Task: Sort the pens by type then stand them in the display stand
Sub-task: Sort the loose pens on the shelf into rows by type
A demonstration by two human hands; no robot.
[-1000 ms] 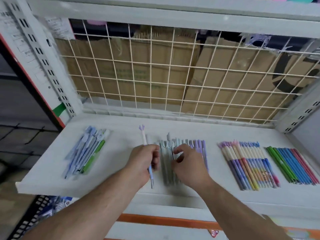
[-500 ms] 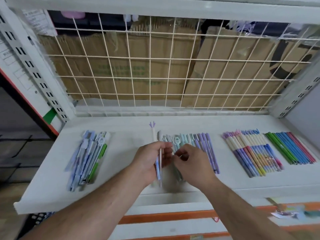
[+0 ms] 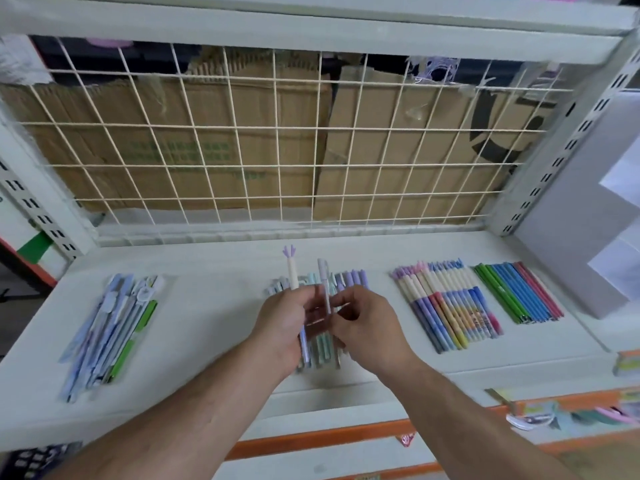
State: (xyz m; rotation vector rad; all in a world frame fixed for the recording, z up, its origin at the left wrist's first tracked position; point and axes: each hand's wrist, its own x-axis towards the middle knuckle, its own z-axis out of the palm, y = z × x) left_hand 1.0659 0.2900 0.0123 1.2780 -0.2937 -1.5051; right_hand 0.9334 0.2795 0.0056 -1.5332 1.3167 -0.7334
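Observation:
My left hand [image 3: 282,318] grips a cream pen with a purple forked top [image 3: 292,271], held upright above the middle pile of pale green and lilac pens [image 3: 349,278]. A second, whitish pen [image 3: 325,282] stands beside it between both hands, pinched low down by my right hand [image 3: 367,322]. Other groups lie flat on the white shelf [image 3: 214,306]: a loose blue, grey and green bunch [image 3: 110,327] at the left, cream-and-patterned pens [image 3: 446,303] right of centre, and thin green, blue and red pens [image 3: 519,292] at the far right.
A wire grid [image 3: 277,140] backed by cardboard closes the back of the shelf. A grey stepped stand [image 3: 588,220] sits at the right end. Slotted uprights frame both sides. Small items lie on the orange-edged ledge [image 3: 346,434] below.
My hands rose off the middle pile and came together. The whitish pen was picked up and now stands between them beside the forked-top pen. The view shifted left.

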